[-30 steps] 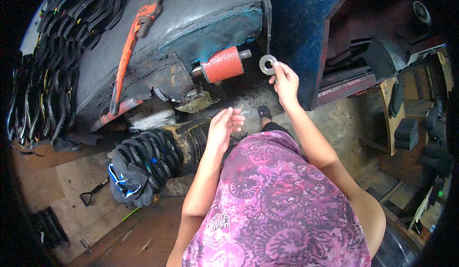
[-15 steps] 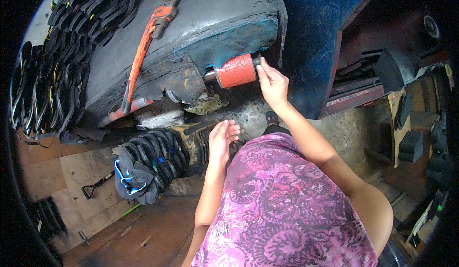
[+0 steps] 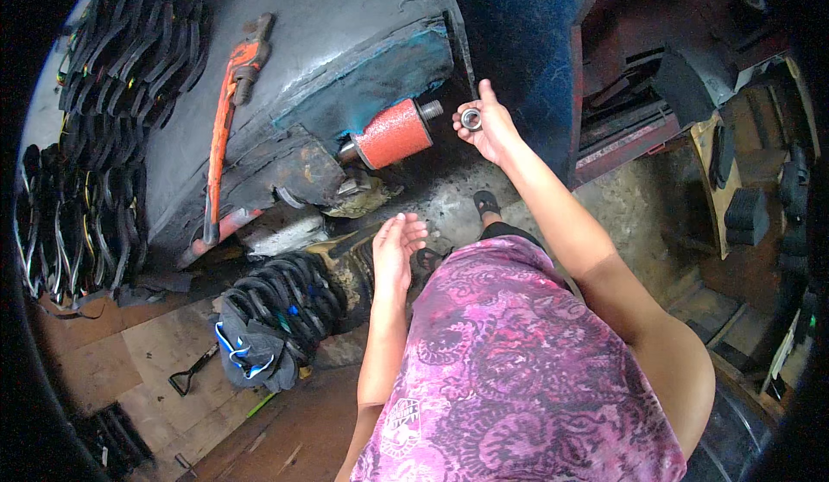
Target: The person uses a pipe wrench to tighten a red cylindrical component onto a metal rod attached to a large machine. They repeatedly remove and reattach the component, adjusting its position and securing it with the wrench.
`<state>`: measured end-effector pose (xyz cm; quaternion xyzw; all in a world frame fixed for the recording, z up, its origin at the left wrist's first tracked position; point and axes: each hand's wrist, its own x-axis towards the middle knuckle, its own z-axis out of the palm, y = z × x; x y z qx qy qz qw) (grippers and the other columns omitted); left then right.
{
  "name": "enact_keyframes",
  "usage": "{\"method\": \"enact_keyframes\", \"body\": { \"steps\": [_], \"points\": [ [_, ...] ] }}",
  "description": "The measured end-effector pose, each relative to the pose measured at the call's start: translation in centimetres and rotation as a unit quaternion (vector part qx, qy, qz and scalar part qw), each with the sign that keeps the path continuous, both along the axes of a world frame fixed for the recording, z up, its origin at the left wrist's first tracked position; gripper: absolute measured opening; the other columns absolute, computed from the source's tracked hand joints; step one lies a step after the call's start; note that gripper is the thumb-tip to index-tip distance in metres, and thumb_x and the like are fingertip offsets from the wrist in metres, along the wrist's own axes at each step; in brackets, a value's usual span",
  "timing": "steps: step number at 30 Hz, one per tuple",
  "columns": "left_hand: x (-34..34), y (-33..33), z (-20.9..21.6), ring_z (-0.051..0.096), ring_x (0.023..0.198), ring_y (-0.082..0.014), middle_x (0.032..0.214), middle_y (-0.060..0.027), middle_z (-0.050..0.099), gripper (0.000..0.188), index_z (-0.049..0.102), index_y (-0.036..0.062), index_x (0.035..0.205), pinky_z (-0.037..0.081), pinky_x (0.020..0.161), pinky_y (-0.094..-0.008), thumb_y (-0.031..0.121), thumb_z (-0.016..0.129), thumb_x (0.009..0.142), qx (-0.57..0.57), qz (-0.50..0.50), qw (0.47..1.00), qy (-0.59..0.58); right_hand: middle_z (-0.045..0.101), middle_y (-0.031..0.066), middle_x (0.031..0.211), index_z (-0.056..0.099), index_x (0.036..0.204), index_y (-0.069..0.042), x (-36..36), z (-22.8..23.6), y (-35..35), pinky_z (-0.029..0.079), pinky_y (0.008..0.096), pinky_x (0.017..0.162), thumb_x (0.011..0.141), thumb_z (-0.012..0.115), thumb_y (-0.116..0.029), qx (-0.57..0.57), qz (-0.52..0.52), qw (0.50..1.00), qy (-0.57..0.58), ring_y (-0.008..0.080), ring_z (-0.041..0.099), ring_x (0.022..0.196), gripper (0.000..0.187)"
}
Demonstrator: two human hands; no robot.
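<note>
**Nut in hand at the red roller's stud**

Grimy workshop ground lies under me, concrete ahead of my feet and wooden boards (image 3: 155, 352) off to my left. My right hand (image 3: 488, 123) is raised beside the big dark metal housing (image 3: 328, 59), fingers curled loosely around a small silver nut (image 3: 471, 119) that sits in my palm, just to the right of the threaded stud (image 3: 430, 109) poking out of the red roller (image 3: 393, 134). Nut and stud are near each other but apart. My left hand (image 3: 397, 253) hangs open and empty, fingers together, above the coil springs (image 3: 285, 296) by my knee.

As I judge it, the roller is already seated on its shaft, while the nut is not yet started on the thread; lining it up and winding it on remain. An orange pipe wrench (image 3: 224, 128) lies untouched on the housing, so tightening looks undone too.

I see no packages, labels or signs that I can make out. Bundles of black curved strips (image 3: 95, 136) are stacked at far left, and a blue panel (image 3: 527, 41) stands behind my right hand, plain and unmarked.
</note>
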<state>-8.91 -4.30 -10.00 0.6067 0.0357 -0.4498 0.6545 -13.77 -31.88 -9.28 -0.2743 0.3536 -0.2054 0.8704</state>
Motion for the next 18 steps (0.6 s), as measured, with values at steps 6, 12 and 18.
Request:
{"method": "enact_keyframes", "body": {
  "steps": [6,12,18],
  "points": [
    [-0.3,0.4,-0.1,0.066,0.078,-0.0185,0.089,-0.0115,0.069,0.031,0.062,0.0005,0.104,0.052,0.067,-0.0302,0.029,0.054,0.098,-0.002,-0.002,1.000,-0.003,0.057,0.0123,0.097,0.052,0.103,0.005,1.6,-0.2,0.3,0.055,0.0410,0.081,0.097,0.048,-0.025,-0.056,0.013,0.994,-0.095,0.0233,0.060,0.090,0.031],
    [-0.5,1.6,-0.3,0.067,0.077,-0.0192,0.089,-0.0121,0.070,0.031,0.062,0.0000,0.104,0.053,0.066,-0.0303,0.029,0.054,0.098,-0.010,0.040,0.999,0.004,0.059,0.0122,0.113,0.051,0.120,0.006,0.3,1.4,-0.3,0.049,0.0425,0.098,0.096,0.050,-0.006,-0.146,0.125,0.973,-0.131,0.0222,0.059,0.107,0.027],
    [0.1,2.1,-0.1,0.067,0.076,-0.0182,0.088,-0.0111,0.069,0.030,0.062,0.0005,0.104,0.052,0.065,-0.0294,0.029,0.055,0.097,0.000,0.065,0.998,0.001,0.064,0.0121,0.104,0.058,0.111,0.006,0.1,2.0,-2.2,0.058,0.0354,0.083,0.094,0.062,-0.017,-0.309,0.181,0.931,-0.067,0.0192,0.064,0.097,0.028]
  ]
}}
